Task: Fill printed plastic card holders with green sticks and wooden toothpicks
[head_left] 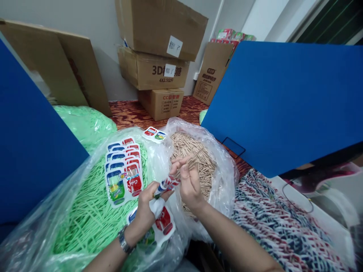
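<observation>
Both forearms come in from six o'clock. Her left hand (147, 206) grips a printed pouch (166, 185) whose mouth points toward two o'clock. Just beyond it, the right hand (188, 181) pinches a few wooden sticks (195, 158), long axis in line with the pouch, above the bag of sticks (224, 170).

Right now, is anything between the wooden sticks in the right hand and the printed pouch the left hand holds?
Nothing visible does. The right hand pinches a few wooden sticks with their lower ends right at the top of the printed pouch gripped by the left hand. Whether they have entered the pouch cannot be told.
</observation>
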